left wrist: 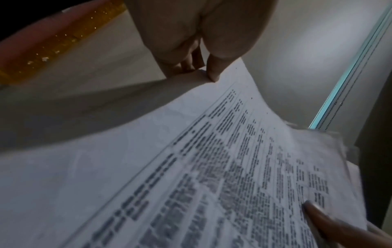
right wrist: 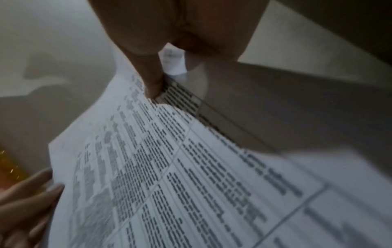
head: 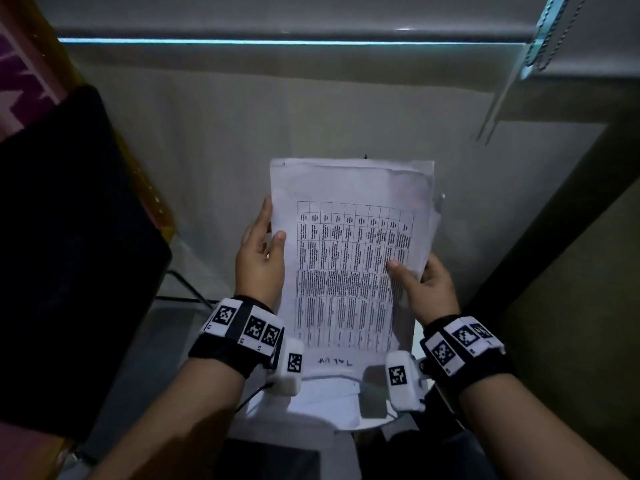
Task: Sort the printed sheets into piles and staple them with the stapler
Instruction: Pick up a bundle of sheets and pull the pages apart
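Two hands hold one stack of printed sheets (head: 349,258) in the air, above a white surface (head: 322,403) where more paper lies. Left hand (head: 259,261) pinches the stack's left long edge, thumb on top, fingers beneath. Right hand (head: 426,289) pinches the right long edge lower down, thumb on the printed table. Long axis of the stack runs away from the body; sheets sit slightly fanned at the far right corner. No stapler in view. Judgement: sorting step; the right thumb sits nearer the loose edges, so it probably peels off the top sheet.
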### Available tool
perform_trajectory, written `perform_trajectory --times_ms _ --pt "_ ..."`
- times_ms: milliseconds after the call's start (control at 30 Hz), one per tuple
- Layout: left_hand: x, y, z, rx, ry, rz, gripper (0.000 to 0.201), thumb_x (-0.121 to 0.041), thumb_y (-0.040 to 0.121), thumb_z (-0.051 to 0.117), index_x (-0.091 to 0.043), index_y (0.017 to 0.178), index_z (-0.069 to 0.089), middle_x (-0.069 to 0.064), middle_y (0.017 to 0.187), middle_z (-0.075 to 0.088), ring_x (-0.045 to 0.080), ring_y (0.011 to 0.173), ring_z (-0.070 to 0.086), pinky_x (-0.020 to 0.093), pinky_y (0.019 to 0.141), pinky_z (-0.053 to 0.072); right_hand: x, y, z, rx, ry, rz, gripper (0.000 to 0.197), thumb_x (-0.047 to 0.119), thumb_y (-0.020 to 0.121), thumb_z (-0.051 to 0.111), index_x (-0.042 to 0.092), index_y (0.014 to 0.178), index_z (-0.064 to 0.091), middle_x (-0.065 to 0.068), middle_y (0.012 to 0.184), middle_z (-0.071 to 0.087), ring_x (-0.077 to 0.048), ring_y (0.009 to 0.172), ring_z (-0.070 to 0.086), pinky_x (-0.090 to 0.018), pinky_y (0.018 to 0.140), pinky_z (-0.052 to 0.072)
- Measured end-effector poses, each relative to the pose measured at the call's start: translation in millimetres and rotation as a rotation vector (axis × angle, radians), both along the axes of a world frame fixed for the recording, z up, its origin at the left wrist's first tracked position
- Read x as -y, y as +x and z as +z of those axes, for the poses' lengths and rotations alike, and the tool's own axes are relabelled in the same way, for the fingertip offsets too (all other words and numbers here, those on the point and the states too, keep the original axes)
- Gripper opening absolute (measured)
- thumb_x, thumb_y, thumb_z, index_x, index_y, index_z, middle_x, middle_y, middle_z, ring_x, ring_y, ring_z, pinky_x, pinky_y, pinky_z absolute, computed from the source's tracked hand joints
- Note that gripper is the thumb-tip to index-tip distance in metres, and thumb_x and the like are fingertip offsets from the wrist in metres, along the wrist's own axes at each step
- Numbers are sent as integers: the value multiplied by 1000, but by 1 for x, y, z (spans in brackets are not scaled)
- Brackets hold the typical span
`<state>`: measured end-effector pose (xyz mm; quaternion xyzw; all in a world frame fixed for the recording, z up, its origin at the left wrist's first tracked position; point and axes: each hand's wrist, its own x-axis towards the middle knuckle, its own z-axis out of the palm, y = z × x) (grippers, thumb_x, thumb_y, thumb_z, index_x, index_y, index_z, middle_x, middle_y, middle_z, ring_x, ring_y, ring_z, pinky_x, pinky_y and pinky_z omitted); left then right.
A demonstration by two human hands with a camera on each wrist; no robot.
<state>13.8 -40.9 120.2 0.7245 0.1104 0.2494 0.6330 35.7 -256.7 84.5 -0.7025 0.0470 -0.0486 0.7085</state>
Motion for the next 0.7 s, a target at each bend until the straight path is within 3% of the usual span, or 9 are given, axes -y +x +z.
perform_trajectory --times_ms 100,200,300,400,467,500,567,600,700 --pt "-3 1 -1 -32 35 -44 59 -13 97 46 -58 132 33 2 137 50 18 122 53 42 104 43 3 -2 5 -16 37 11 17 10 85 67 12 102 67 7 79 69 6 64 65 -10 56 50" --pt "-3 1 -3 -23 -7 -165 65 -9 99 38 -49 143 12 2 145 42 15 129 46 32 108 38 4 -7 8 -25 78 145 21 13 92 57 28 106 58 13 90 69 5 77 65 -15 65 53" --pt "-3 -1 0 -51 40 -213 48 -10 100 38 -20 144 21 -2 133 49 8 118 50 10 94 41 3 -7 9 28 -11 234 35 15 96 50 34 123 40 22 105 59 9 94 55 -15 80 46" --pt "-7 4 -3 -92 104 -81 20 -13 99 41 -13 118 39 -3 107 56 13 99 57 31 95 46 1 -5 11 75 -136 196 35 16 93 55 35 120 43 17 103 60 -2 95 58 -32 90 49" --pt "-8 6 -3 -118 84 -37 17 -18 98 42 -11 113 41 4 108 58 25 105 57 41 97 45 -2 -3 14 97 -129 114 35 12 88 63 32 111 47 14 101 62 -6 94 61 -39 94 50" --pt "-8 5 -1 -131 87 -42 22 -21 97 43 -9 115 40 6 112 58 28 108 57 41 97 45 -3 -3 16 104 -123 73 38 10 85 66 28 112 47 11 103 61 -7 96 60 -34 97 49" --pt "-5 2 6 -106 169 -56 27 -19 97 43 -6 121 39 3 109 57 22 100 55 22 86 41 -5 -2 25 192 -256 -52 62 12 78 74 19 128 38 -1 125 50 -14 114 52 -11 101 37" --pt "-4 0 13 -75 262 -44 23 -14 98 42 -5 119 40 1 102 55 19 92 53 17 74 36 -6 -2 32 263 -371 -126 82 18 74 79 15 139 30 -7 139 37 -18 127 41 -9 106 27" --pt "-2 -7 42 74 601 -70 16 -3 94 42 -6 109 47 6 93 56 16 81 48 21 64 28 -7 -2 65 540 -767 -239 110 39 67 79 12 150 12 -17 156 8 -25 144 8 -37 115 1"
